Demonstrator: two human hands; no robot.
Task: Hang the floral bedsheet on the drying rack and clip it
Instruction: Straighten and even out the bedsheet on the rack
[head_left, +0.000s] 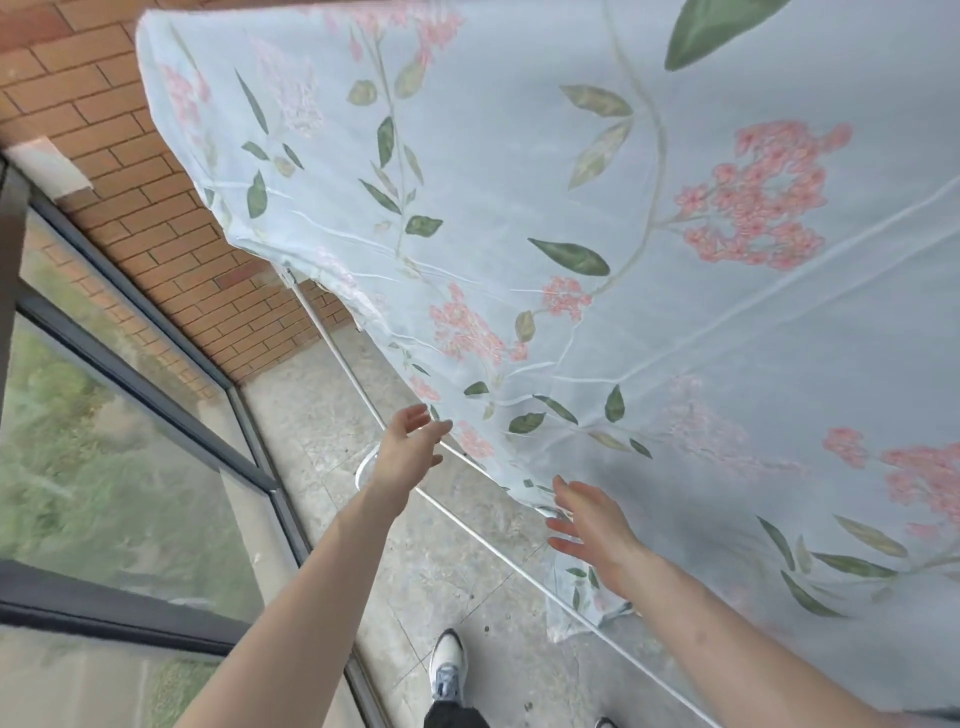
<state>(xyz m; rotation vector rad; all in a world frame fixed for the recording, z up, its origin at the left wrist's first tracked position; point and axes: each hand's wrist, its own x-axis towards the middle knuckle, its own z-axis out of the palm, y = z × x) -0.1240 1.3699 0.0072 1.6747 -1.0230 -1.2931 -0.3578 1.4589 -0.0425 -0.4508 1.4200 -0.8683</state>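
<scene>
1. Head view: the floral bedsheet (597, 218) filled the upper and right part of the picture, pale blue with pink blossom clusters and green leaves, draped over the drying rack (483, 543), whose thin white rails showed below its lower edge and as ridges through the cloth.
2. The left hand (410, 449) reached forward with fingers straight and spread, holding nothing, its fingertips just at the sheet's lower hem beside a white rail.
3. The right hand (587, 525) was likewise flat and relaxed, fingers splayed, gripping nothing, lying against or just beside the hanging edge of the sheet; whether it actually touched the cloth could not be told.
4. A slanted white pole (332, 345) of the rack ran down from under the sheet's left corner toward the left hand, crossing the space between the wall and the sheet.
5. Around them: a red brick wall (119, 124) at upper left, a dark-framed glass railing (130, 374) with greenery behind it on the left, and a grey tiled floor (322, 426) below.
6. A white sneaker (448, 665) with a dark trouser leg stood on the floor at the bottom centre, near the lowest rail.
</scene>
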